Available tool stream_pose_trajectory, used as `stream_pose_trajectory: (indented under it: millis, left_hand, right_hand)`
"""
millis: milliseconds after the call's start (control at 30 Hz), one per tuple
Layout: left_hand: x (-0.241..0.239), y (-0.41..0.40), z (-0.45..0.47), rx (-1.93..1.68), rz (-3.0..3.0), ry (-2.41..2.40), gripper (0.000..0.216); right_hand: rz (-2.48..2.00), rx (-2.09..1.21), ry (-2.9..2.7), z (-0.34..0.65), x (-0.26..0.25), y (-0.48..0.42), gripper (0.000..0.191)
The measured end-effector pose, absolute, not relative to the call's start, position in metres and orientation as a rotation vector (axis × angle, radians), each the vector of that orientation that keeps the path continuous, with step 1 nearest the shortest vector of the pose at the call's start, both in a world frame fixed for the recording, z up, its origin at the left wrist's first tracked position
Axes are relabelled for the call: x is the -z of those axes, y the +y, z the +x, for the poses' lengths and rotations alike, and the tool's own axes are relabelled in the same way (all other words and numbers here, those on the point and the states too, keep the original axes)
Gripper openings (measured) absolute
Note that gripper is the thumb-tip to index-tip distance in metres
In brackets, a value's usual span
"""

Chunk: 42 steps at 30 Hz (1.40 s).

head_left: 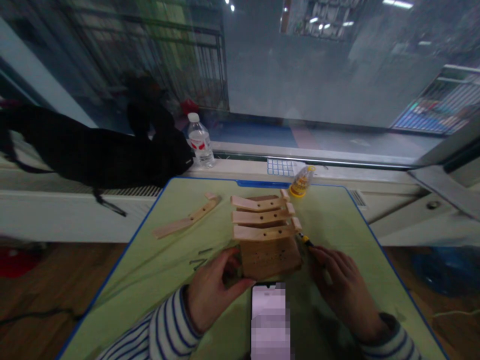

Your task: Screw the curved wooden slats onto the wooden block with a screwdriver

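Observation:
A brown wooden block (264, 260) lies on the table, with small dark marks or holes in its near face. Three pale wooden strips, each bent and with two holes, lie across it; the nearest strip (253, 233) has a small end piece (296, 224) at its right. My left hand (215, 287) grips the block's left side, thumb along the near edge. In my right hand (341, 285) is a slim black-and-yellow tool, apparently a screwdriver (307, 241), pointing at that end piece. Its tip is too small to make out.
A fourth pale strip (191, 218) lies at the left, with several dark screws (198, 261) nearer. A phone (270, 320) lies in front of the block. Beyond are a yellow-capped glue bottle (301, 183), a water bottle (201, 142) and a black bag (105, 155) on the sill.

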<state>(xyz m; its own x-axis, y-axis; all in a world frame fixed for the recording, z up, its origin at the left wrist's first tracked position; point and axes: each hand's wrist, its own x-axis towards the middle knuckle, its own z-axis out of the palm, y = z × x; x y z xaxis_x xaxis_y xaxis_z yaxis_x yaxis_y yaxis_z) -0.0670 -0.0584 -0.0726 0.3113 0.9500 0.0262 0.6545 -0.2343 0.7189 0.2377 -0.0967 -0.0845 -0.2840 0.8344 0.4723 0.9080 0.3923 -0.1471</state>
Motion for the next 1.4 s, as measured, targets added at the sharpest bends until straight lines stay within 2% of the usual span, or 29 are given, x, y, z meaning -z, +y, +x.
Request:
stream_pose_trajectory:
  millis: [167, 500, 700, 967, 1133, 1400]
  left_hand:
    - [0.073, -0.06, -0.064, -0.627, 1.975, 1.41, 0.053]
    - [0.072, -0.056, -0.063, -0.632, 2.067, 1.459, 0.052]
    - [0.068, -0.049, -0.073, -0.643, 2.175, 1.462, 0.034]
    - [0.054, -0.043, -0.106, -0.814, 2.138, 1.512, 0.037]
    - [0.051, -0.043, -0.144, -0.913, 1.983, 1.734, 0.036]
    - [0.065, -0.045, -0.152, -0.824, 2.016, 1.795, 0.029]
  right_hand:
    - [-1.361, 0.165, -2.32, 0.222, 0.078, -0.099, 0.044]
    - [-1.298, 0.177, -2.377, 0.227, 0.086, -0.097, 0.048]
    - [-1.258, 0.215, -2.415, 0.21, 0.082, -0.092, 0.04]
    - [-1.252, 0.43, -2.451, 0.194, 0.066, -0.093, 0.029]
    - [-1.221, 0.399, -2.452, 0.188, 0.048, -0.092, 0.024]
    - [-1.004, 0.304, -2.638, 0.134, 0.015, -0.069, 0.022]
